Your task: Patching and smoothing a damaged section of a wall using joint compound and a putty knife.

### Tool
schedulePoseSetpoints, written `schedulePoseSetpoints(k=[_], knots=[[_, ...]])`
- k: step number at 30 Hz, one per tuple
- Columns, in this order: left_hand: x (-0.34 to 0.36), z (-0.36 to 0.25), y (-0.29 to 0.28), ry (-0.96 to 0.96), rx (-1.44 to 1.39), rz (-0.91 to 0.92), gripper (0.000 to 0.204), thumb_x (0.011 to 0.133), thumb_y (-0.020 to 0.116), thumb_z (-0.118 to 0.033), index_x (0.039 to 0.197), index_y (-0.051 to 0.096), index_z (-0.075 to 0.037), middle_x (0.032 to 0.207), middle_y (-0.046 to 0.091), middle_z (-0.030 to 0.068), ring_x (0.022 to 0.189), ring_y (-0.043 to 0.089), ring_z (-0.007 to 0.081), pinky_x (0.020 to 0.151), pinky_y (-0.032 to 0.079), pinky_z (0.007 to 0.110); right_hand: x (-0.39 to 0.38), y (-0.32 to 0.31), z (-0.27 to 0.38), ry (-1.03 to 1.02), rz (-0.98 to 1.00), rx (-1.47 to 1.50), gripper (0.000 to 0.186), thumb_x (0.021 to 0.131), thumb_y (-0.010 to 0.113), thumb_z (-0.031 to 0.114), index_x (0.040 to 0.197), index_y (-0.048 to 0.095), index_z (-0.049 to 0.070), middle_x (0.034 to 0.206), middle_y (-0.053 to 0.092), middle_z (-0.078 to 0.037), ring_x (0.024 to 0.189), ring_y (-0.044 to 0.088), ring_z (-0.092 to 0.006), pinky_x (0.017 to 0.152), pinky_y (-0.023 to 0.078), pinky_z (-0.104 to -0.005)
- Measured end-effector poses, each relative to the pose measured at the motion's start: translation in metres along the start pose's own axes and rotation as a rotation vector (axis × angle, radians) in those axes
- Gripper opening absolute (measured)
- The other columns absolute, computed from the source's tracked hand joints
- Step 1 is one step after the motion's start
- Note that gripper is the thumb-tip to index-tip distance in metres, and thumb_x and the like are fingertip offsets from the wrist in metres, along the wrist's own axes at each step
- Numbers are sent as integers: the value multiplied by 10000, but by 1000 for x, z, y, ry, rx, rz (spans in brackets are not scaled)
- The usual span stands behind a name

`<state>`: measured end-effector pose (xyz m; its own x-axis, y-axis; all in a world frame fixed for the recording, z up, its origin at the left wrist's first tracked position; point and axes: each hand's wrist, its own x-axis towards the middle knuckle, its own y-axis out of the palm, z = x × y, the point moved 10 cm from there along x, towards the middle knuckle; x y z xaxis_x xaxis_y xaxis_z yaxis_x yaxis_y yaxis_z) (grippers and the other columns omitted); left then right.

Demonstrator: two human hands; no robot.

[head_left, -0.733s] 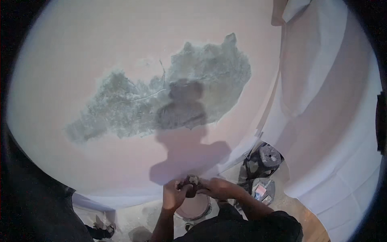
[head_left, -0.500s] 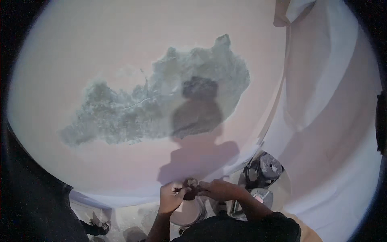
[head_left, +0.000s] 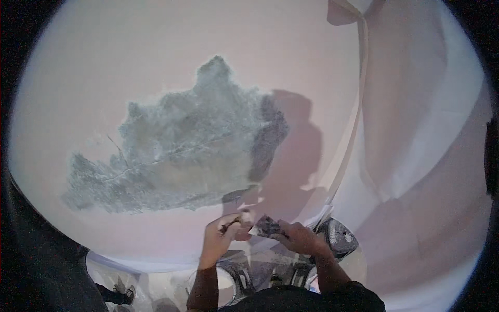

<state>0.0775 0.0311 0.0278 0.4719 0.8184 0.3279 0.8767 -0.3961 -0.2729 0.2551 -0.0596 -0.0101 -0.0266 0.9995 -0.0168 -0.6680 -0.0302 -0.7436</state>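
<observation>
Before me is a pale pink wall (head_left: 171, 47) with a large, ragged grey patch (head_left: 182, 130) crossed by a thin crack line. My right hand (head_left: 300, 238) is closed round a putty knife (head_left: 267, 227), its broad dark, smeared blade pointing left toward my other hand. My left hand (head_left: 220, 236) is closed on a small thing with a pale end, too blurred to name. Both hands are in front of the wall just below the patch, close together with a small gap. My shadow falls over the patch's right end.
Below my hands stands a bucket (head_left: 224, 286) with pale contents. A black, stained stool (head_left: 340, 236) stands at the lower right. White sheeting (head_left: 410, 135) hangs along the right side. At the lower left, a person's shoe (head_left: 125, 295) shows on the floor.
My hands have moved apart, and the putty knife blade shows between them. The view has shifted, so the patch now lies further left and my shadow further right.
</observation>
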Motion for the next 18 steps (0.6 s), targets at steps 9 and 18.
schedulePoseSetpoints(k=[9,18], knots=[[-9,36,89,-273,-374,350,289,865,713,-110,1102,625,31,956,684,79,853,648,146,759,540,297,-2,4,-9,-111,36,78,449,932,604,331,1179,484,-24,803,627,-277,758,633,-445,652,489,-489],[-20,52,37,-278,-496,159,269,901,660,-68,1121,511,-26,957,603,27,840,577,107,767,490,241,7,-2,-5,-34,40,248,380,952,570,318,1108,541,-26,947,601,-276,821,601,-453,698,465,-507]])
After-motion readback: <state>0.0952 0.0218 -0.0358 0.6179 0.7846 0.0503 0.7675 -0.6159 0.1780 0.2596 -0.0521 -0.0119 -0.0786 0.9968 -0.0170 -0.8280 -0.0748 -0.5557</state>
